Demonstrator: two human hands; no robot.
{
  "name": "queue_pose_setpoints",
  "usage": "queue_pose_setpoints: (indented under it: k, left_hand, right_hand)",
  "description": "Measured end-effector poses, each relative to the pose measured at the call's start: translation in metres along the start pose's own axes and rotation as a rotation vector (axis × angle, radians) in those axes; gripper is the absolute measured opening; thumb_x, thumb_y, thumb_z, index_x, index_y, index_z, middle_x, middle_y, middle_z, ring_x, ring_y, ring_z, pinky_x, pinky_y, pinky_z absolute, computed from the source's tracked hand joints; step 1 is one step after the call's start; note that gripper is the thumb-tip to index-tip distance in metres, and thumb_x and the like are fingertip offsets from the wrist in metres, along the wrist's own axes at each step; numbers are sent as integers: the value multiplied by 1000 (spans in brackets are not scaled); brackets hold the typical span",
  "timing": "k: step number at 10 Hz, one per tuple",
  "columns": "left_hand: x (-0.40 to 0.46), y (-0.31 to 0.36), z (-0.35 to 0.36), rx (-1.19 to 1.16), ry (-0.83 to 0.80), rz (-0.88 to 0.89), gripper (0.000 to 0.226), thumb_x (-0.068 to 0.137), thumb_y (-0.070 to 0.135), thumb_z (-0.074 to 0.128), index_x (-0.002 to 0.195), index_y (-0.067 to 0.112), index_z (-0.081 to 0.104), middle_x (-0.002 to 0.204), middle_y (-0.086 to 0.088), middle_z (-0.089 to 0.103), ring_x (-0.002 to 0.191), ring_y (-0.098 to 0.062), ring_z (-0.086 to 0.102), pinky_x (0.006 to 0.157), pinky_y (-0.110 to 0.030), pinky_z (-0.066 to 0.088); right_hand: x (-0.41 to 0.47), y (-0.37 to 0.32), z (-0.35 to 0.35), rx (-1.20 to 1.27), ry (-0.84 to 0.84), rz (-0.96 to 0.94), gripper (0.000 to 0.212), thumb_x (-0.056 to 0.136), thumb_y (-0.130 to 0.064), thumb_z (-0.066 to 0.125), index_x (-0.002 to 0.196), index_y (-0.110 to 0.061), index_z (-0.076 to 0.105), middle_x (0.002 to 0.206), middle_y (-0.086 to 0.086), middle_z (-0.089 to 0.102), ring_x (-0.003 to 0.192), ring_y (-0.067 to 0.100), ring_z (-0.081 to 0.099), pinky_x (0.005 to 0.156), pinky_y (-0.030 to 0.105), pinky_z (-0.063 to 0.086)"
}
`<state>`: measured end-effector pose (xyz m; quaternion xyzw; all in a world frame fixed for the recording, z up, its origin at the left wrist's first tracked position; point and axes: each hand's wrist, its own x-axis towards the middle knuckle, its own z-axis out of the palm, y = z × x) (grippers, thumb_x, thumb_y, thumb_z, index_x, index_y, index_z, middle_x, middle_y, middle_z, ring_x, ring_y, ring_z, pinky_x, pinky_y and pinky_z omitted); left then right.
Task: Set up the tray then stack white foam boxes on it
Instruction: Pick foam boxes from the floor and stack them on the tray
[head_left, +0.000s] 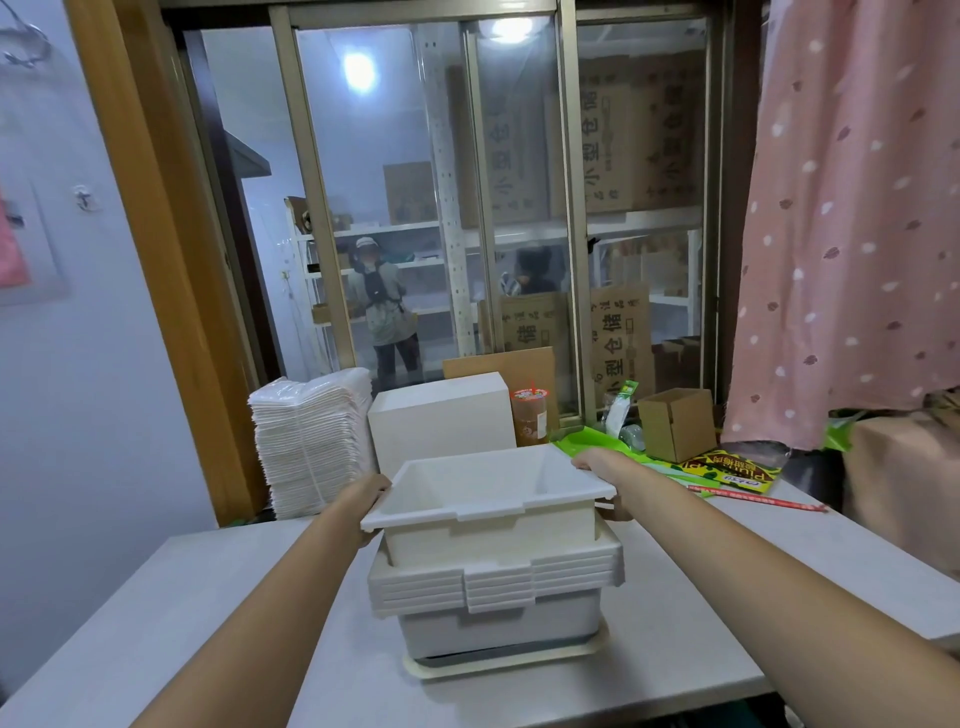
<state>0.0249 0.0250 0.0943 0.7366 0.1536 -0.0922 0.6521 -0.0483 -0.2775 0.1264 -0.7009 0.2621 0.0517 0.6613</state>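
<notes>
- The grey worktop (208, 597) fills the lower part of the view and runs back to a glass window (395, 208), in which a person's reflection shows.
- A pink curtain (852, 208) with a leaf print hangs at the right, over the far right end of the worktop.
- A tall pile of white lids (311, 441) stands at the back left, against the wooden window frame.
- A closed white foam block (441, 415) stands just right of that pile, behind the stack.
- A stack (493, 587) of nested white foam boxes sits in the middle of the worktop, rims layered one over the other.
- The stack stands on the tray (504, 662), a flat cream piece whose edge shows just under the lowest box.
- The top box (488, 499) is open side up, tilted a little, its base set into the stack but not yet down to the rims below.
- The left hand (371, 493) holds the top box at its left rim; its fingers are hidden behind the box.
- The right hand (597, 462) grips the right rim, fingers curled over the far corner, a thumb showing under the rim.
- A small cardboard carton (675, 423) stands at the back right, near a green sheet (587, 441) and a yellow packet (727, 467).
- A brown cup (530, 415) with a red lid stands between the foam block and the carton.
</notes>
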Motion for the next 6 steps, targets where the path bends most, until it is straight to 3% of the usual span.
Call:
queue_pose_setpoints:
  k: [1, 2, 4, 5, 6]
  left_hand:
    - [1, -1, 1, -29, -3, 3, 11, 88, 17, 52, 86, 7, 52, 73, -7, 51, 59, -17, 51, 53, -25, 42]
    - [-2, -1, 2, -48, -1, 13, 9, 88, 16, 51, 85, 7, 52, 72, -7, 50, 58, -17, 50, 51, -25, 41]
    - [-6, 1, 2, -34, -11, 5, 11, 88, 18, 51, 83, 9, 49, 70, -6, 48, 57, -17, 48, 47, -25, 40]
    - [-6, 1, 2, -27, 7, -2, 12, 88, 17, 50, 80, 8, 48, 68, -6, 46, 55, -16, 46, 47, -24, 38]
    - [-15, 8, 5, 21, 52, 23, 16, 87, 20, 49, 75, 9, 48, 67, -5, 44, 54, -17, 40, 51, -25, 33]
  right_hand:
    - [-1, -2, -1, -23, -1, -14, 15, 90, -28, 54, 89, -13, 53, 86, 5, 55, 91, 22, 56, 83, 32, 52]
    - [-4, -4, -2, -45, -6, -13, 19, 90, -29, 54, 101, -14, 55, 87, 4, 56, 89, 21, 56, 65, 28, 51]
    - [-12, -6, -4, -75, 0, 13, 21, 91, -28, 55, 105, -12, 53, 92, 6, 54, 86, 19, 55, 57, 26, 47]
    - [-8, -6, -4, -58, 4, 14, 19, 91, -28, 53, 101, -12, 53, 89, 5, 56, 83, 18, 56, 61, 26, 49]
    - [-6, -7, -5, -22, 26, 5, 18, 91, -29, 51, 96, -12, 50, 80, 3, 52, 76, 17, 53, 79, 29, 53]
